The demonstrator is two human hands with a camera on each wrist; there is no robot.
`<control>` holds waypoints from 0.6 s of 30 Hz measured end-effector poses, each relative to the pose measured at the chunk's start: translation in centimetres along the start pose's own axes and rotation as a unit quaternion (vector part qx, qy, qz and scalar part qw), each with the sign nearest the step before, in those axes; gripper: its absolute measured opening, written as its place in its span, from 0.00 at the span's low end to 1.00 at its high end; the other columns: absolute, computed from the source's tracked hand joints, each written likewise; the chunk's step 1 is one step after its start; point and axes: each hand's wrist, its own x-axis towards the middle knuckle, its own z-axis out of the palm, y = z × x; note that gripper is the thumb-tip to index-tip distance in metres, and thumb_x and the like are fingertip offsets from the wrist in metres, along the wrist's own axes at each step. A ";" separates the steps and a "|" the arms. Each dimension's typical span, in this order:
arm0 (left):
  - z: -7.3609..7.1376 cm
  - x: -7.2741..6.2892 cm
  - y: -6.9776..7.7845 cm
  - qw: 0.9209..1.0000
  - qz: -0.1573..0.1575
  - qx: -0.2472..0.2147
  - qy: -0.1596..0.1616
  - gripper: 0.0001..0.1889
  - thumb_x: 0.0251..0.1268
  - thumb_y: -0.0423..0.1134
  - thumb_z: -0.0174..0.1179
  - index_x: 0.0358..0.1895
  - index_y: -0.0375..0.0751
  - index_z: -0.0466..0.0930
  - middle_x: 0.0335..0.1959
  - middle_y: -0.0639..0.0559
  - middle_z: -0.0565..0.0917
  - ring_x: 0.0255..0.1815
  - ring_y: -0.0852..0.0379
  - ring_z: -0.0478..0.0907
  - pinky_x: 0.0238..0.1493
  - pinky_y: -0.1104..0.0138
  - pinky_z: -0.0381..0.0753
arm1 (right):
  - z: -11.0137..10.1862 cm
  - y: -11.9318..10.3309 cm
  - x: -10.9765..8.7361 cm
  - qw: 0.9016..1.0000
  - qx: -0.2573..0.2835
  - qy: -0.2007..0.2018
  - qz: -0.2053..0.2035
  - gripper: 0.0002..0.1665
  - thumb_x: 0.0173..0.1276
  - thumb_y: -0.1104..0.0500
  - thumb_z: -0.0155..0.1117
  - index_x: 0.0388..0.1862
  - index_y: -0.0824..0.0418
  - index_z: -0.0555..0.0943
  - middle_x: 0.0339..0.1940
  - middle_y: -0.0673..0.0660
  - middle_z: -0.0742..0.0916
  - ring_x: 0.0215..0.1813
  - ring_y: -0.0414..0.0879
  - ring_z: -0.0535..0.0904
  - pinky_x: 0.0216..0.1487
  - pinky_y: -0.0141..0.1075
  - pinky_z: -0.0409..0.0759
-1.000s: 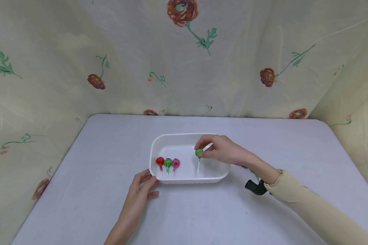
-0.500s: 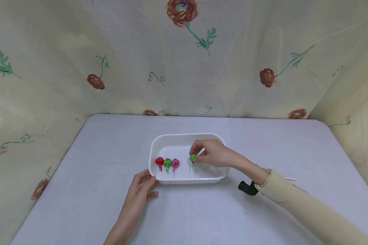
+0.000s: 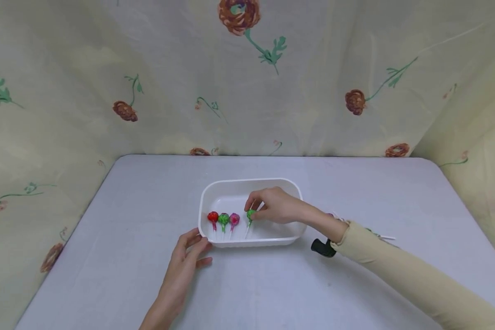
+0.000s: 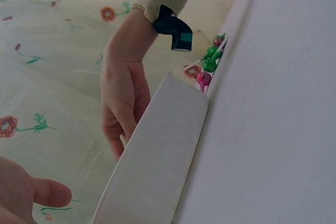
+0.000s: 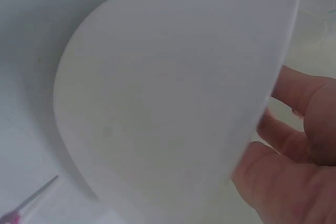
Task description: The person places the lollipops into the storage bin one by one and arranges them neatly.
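Right hand (image 3: 275, 206) pinches round green-wrapped lollipop (image 3: 250, 213) in white rectangular tray (image 3: 251, 243), left hand (image 3: 183, 259) uncurled at corner; probably placing, next needs clean release.

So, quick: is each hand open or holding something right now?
Left hand: open, at a corner of the white tray.
Right hand: pinching a green lollipop.

From far off, I see a green lollipop (image 3: 250, 214) with its round top pinched in the right fingers (image 3: 253, 198). Its white stick slants down below them. I see the white tray (image 3: 251, 243), low and round-cornered, all around those fingers; the left fingers (image 3: 188, 235) touch its near left corner. Inside, left of the right fingers, lie a red lollipop (image 3: 212, 217), a second green one (image 3: 223, 219) and a pink lollipop (image 3: 234, 219), side by side.
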 end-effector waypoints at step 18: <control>0.0 0.2 -0.1 1.000 -0.006 0.010 0.003 0.32 0.87 0.50 0.52 0.83 0.40 0.58 0.78 0.38 0.67 0.75 0.40 0.77 0.63 0.63 0.89 | 1.1 -0.4 1.5 1.000 -0.020 -0.019 0.007 0.10 0.75 0.62 0.70 0.53 0.58 0.86 0.52 0.58 0.92 0.51 0.47 0.87 0.59 0.40 0.87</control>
